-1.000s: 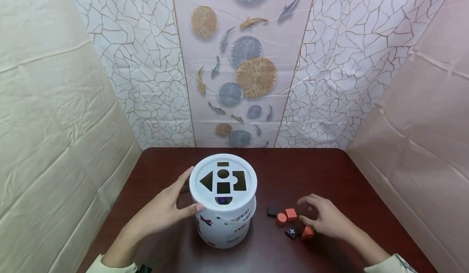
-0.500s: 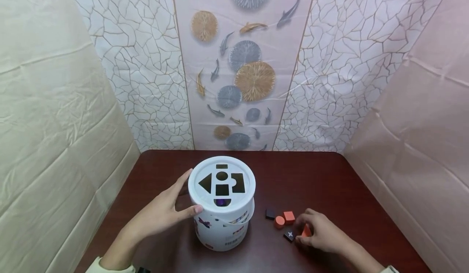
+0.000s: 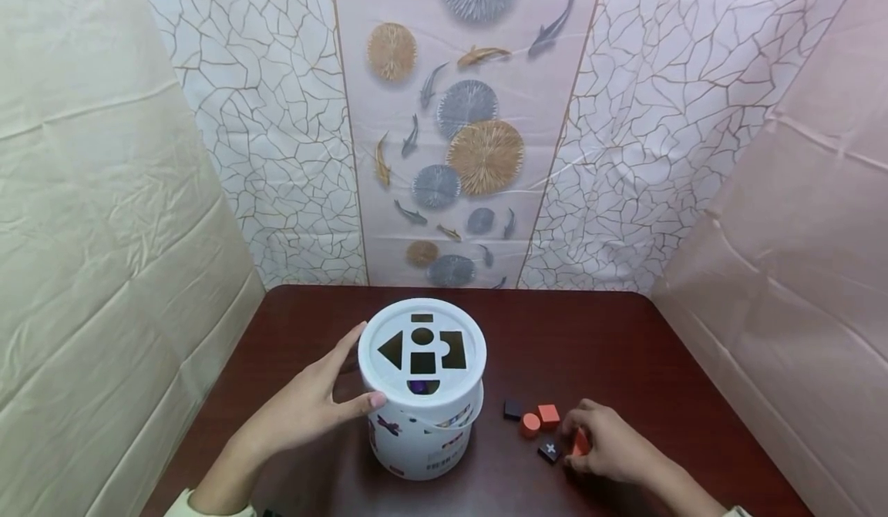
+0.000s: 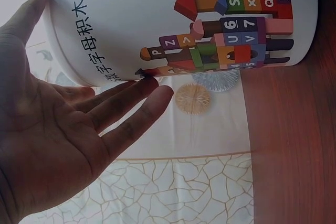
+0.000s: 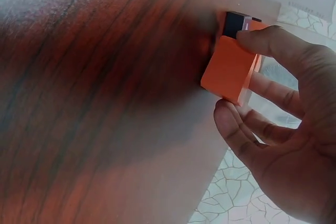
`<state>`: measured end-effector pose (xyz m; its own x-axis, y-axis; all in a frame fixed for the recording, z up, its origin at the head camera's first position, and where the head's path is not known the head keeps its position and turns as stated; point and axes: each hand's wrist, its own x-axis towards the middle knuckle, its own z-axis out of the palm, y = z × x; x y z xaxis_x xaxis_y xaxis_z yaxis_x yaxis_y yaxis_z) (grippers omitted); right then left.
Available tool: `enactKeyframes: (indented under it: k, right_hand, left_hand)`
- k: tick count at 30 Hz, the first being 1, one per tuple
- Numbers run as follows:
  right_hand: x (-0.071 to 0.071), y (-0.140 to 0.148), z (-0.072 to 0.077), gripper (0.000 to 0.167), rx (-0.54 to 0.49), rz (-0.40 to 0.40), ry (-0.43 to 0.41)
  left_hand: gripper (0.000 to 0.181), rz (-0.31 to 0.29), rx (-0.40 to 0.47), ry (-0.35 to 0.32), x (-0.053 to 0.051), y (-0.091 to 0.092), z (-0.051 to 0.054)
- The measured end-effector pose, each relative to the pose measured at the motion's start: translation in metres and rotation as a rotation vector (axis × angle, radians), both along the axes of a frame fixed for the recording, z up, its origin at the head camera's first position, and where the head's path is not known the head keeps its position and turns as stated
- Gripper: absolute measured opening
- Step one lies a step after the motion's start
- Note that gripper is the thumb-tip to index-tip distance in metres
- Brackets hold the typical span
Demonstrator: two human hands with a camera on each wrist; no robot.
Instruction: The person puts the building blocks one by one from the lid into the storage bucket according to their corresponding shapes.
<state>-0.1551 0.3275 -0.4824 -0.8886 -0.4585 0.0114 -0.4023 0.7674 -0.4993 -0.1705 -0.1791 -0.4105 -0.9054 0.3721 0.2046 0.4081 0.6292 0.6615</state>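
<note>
Right hand [image 3: 610, 444] pinches an orange wedge [image 3: 580, 443] between thumb and fingers at the tabletop [image 3: 569, 340]; whether the wedge is lifted is hard to tell. Near it lie a black plus block [image 3: 550, 449], an orange cylinder [image 3: 530, 425], an orange cube [image 3: 549, 415] and a dark block [image 3: 512, 409]. Left hand [image 3: 305, 403], fingers straight and spread, touches the upright bucket [image 3: 419, 444] near its top.
</note>
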Motion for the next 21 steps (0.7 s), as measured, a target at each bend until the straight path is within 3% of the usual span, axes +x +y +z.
enactKeyframes:
  k: [12, 21]
  right_hand:
    - [-0.002, 0.001, 0.008, 0.020, -0.031, -0.010, -0.019]
    - [-0.003, 0.000, 0.017, 0.031, -0.095, -0.034, -0.029]
  left_hand:
    - [0.114, 0.009, -0.006, -0.017, 0.000, 0.001, -0.001]
    - [0.113, 0.012, -0.009, -0.005, 0.000, 0.001, 0.001]
